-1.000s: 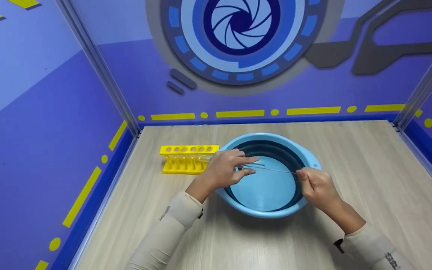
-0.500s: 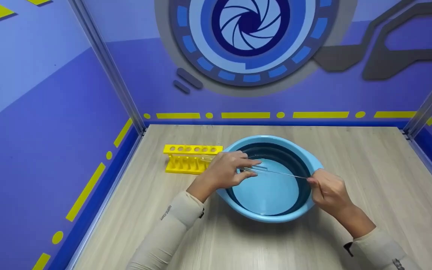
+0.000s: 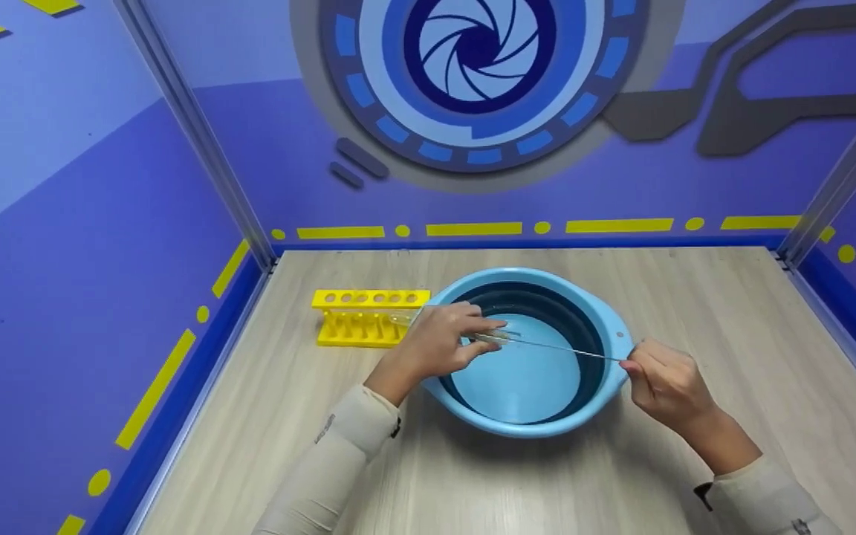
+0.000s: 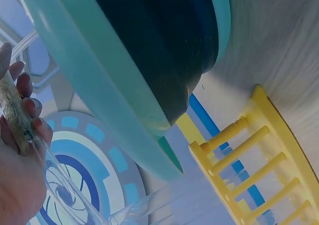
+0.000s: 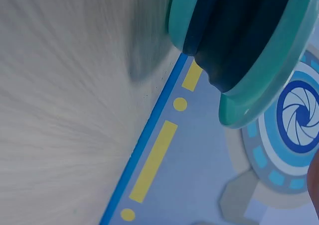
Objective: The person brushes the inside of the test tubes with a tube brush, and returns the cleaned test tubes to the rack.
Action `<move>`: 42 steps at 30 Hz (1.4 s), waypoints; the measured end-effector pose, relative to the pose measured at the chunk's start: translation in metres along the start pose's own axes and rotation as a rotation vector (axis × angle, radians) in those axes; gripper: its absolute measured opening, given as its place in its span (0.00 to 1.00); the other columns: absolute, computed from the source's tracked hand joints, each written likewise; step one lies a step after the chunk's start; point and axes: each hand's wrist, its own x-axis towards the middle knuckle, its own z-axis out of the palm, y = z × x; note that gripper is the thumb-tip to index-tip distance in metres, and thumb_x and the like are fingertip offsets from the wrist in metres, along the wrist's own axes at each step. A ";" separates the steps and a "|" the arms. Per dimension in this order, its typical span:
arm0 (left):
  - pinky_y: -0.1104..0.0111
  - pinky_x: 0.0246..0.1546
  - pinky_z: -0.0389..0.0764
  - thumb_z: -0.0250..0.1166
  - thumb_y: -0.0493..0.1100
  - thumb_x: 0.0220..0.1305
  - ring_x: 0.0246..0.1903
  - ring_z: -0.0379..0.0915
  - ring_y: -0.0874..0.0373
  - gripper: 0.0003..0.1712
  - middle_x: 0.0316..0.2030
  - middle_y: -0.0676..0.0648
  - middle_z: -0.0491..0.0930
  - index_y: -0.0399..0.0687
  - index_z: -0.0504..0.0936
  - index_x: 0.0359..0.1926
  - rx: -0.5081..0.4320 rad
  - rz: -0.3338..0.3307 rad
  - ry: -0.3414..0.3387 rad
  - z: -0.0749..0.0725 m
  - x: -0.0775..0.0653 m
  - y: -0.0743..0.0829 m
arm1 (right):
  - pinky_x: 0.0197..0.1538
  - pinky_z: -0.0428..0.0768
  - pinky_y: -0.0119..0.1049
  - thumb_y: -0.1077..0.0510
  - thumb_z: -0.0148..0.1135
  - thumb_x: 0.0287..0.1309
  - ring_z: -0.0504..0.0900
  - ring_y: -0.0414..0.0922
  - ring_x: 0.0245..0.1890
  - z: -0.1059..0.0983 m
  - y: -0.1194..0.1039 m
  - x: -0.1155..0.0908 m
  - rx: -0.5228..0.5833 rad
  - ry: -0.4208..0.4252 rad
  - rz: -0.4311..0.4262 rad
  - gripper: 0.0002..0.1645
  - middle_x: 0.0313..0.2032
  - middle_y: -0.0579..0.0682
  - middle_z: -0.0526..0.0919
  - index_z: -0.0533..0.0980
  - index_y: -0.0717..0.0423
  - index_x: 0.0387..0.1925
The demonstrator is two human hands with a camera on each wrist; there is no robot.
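In the head view, my left hand (image 3: 439, 340) holds a clear glass test tube (image 3: 400, 319) sideways over the left side of a blue basin (image 3: 524, 429). The left wrist view shows fingers curled round the tube (image 4: 70, 185), with a bristly test tube brush (image 4: 15, 110) inside it. From the tube's mouth the thin brush wire (image 3: 569, 349) runs across the basin to my right hand (image 3: 669, 383). That hand pinches the wire's end just beyond the basin's right rim. Only a sliver of the right hand (image 5: 314, 185) appears in the right wrist view.
A yellow test tube rack (image 3: 372, 299) stands left of the basin, partly behind the left hand. The wooden tabletop (image 3: 465, 490) is bounded by a blue-purple back wall (image 3: 250, 163) and side panels. The basin has dark folding sides (image 3: 547, 293).
My right hand has moved right and slightly toward me, past the basin's rim. More brush wire shows between the hands. The left hand stays over the basin's left side, holding the test tube.
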 end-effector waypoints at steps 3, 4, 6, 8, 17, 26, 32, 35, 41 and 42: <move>0.76 0.33 0.70 0.69 0.57 0.74 0.32 0.72 0.61 0.20 0.32 0.54 0.81 0.65 0.88 0.62 0.025 0.021 0.060 0.002 -0.001 -0.002 | 0.20 0.55 0.25 0.49 0.52 0.83 0.55 0.34 0.18 -0.003 0.000 -0.006 0.028 -0.006 0.071 0.36 0.16 0.45 0.59 0.65 0.57 0.14; 0.75 0.33 0.71 0.69 0.57 0.74 0.32 0.72 0.60 0.19 0.33 0.53 0.82 0.64 0.89 0.62 0.045 0.029 0.089 0.003 -0.001 -0.002 | 0.20 0.55 0.25 0.49 0.52 0.83 0.55 0.34 0.18 -0.003 0.001 -0.008 0.032 -0.009 0.100 0.36 0.16 0.44 0.59 0.64 0.56 0.14; 0.73 0.33 0.72 0.70 0.55 0.73 0.31 0.72 0.59 0.17 0.33 0.53 0.82 0.63 0.90 0.60 0.095 0.049 0.152 0.004 -0.001 -0.003 | 0.20 0.56 0.23 0.51 0.54 0.82 0.57 0.33 0.17 -0.005 0.003 -0.013 0.052 -0.028 0.179 0.35 0.15 0.44 0.60 0.64 0.55 0.13; 0.71 0.33 0.74 0.71 0.53 0.73 0.31 0.73 0.59 0.16 0.33 0.53 0.82 0.63 0.91 0.59 0.138 0.068 0.207 0.005 -0.001 -0.003 | 0.21 0.57 0.21 0.58 0.57 0.80 0.58 0.30 0.17 -0.008 0.003 -0.018 0.059 -0.062 0.295 0.32 0.14 0.44 0.63 0.65 0.54 0.13; 0.67 0.39 0.78 0.70 0.45 0.74 0.35 0.77 0.58 0.16 0.37 0.53 0.85 0.63 0.90 0.59 0.164 0.094 0.339 0.011 0.000 -0.006 | 0.16 0.55 0.26 0.70 0.56 0.76 0.58 0.28 0.13 -0.024 -0.017 -0.012 0.143 -0.190 0.879 0.34 0.10 0.41 0.64 0.65 0.51 0.10; 0.67 0.41 0.77 0.65 0.49 0.77 0.38 0.77 0.57 0.18 0.39 0.53 0.85 0.67 0.87 0.64 0.185 0.097 0.327 0.020 0.005 -0.006 | 0.17 0.51 0.37 0.60 0.51 0.83 0.54 0.30 0.15 -0.041 -0.025 -0.004 0.264 -0.204 1.142 0.37 0.10 0.40 0.60 0.61 0.61 0.10; 0.69 0.35 0.71 0.68 0.50 0.76 0.31 0.70 0.57 0.21 0.33 0.52 0.78 0.69 0.85 0.66 0.174 0.074 0.253 0.017 0.002 -0.005 | 0.17 0.54 0.30 0.64 0.52 0.81 0.55 0.26 0.14 -0.043 -0.023 -0.014 0.190 -0.198 1.050 0.35 0.10 0.40 0.61 0.63 0.55 0.10; 0.71 0.31 0.65 0.69 0.52 0.74 0.28 0.67 0.58 0.23 0.29 0.51 0.75 0.70 0.84 0.67 0.174 0.068 0.206 0.014 0.001 -0.006 | 0.17 0.53 0.25 0.70 0.54 0.76 0.54 0.23 0.15 -0.042 -0.020 -0.019 0.154 -0.167 0.926 0.34 0.10 0.42 0.61 0.63 0.53 0.10; 0.75 0.28 0.61 0.68 0.52 0.75 0.27 0.68 0.60 0.27 0.26 0.53 0.75 0.65 0.80 0.72 0.123 0.040 0.030 0.003 0.002 -0.008 | 0.22 0.50 0.20 0.68 0.56 0.75 0.51 0.26 0.20 -0.041 -0.006 -0.023 -0.006 -0.069 0.426 0.31 0.13 0.44 0.59 0.61 0.54 0.13; 0.75 0.28 0.61 0.67 0.52 0.76 0.27 0.68 0.61 0.27 0.25 0.53 0.75 0.64 0.79 0.73 0.112 0.033 -0.001 0.002 0.002 -0.009 | 0.22 0.50 0.21 0.63 0.56 0.79 0.51 0.27 0.21 -0.041 -0.004 -0.022 -0.027 -0.051 0.352 0.32 0.14 0.45 0.58 0.61 0.55 0.13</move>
